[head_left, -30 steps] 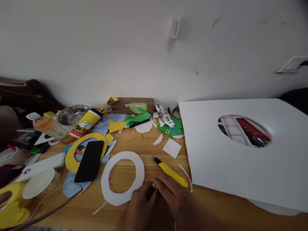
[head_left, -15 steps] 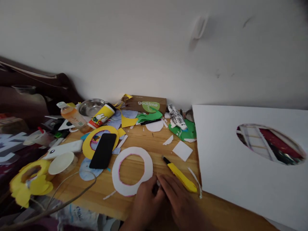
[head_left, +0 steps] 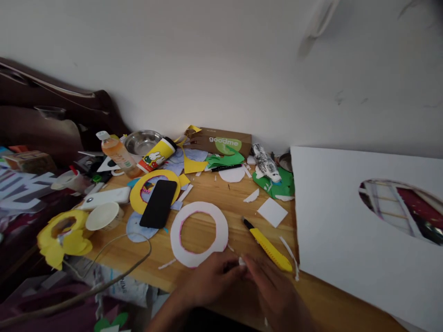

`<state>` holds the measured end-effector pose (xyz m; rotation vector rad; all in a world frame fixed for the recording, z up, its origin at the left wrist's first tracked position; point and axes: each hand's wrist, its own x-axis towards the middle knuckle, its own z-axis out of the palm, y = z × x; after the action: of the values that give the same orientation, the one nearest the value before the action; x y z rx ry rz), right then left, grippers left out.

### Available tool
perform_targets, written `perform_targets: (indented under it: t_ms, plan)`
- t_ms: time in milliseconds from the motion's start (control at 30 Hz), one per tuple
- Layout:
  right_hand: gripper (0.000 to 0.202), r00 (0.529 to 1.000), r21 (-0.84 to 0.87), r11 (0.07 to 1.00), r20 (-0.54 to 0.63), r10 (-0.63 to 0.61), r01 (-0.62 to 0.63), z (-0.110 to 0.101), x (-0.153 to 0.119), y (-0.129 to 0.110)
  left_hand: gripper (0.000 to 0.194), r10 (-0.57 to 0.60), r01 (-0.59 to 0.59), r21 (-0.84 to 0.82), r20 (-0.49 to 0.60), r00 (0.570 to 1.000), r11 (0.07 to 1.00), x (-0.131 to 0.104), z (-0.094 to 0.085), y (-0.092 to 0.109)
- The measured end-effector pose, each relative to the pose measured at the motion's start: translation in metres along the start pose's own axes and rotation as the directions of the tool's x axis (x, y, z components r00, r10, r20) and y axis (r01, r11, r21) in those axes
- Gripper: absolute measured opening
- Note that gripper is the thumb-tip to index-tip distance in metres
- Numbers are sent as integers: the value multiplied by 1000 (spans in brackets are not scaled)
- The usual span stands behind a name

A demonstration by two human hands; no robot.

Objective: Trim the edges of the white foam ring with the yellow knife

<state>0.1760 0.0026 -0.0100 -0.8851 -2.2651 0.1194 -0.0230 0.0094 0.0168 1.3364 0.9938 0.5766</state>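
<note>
In the bottom middle of the frame, the left hand [head_left: 214, 279] and the right hand [head_left: 273, 283] are close together. Their bent fingers pinch a little white bit [head_left: 242, 261], maybe because two hands keep such a small thing steady. I can't see all of it. The white ring [head_left: 176, 235] lies flat just above the left hand. The yellow knife [head_left: 272, 249] lies near the right hand, black tip pointing away, which seems safer.

piece [head_left: 241, 261]: small, white, mostly hidden, full shape can't be told
location: between left hand [head_left: 215, 278] and right hand [head_left: 274, 287], at the fingertips
pose: only one bit shows, tilt unclear
</note>
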Motion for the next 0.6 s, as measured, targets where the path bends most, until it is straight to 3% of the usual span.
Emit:
perform_targets:
  t_ms: [200,333,433,600]
  plan:
    - [50,1000,94,996,-20,9,-7,-7,4,15,50,31,-30,-196,0,1000,980,-2,9,-16]
    - [33,997,85,995,-70,-35,41,-11,8,13,68,53,-56,-342,-16,998,938,4,24,-25]
    - [23,999,100,995,10,-33,32,-19,10,4,59,48,-56,-395,-31,998,917,3,31,-24]
    - [32,984,103,994,173,31,-49,-27,-1,-3,45,2,-11,-326,-29,1000,945,-5,39,-20]
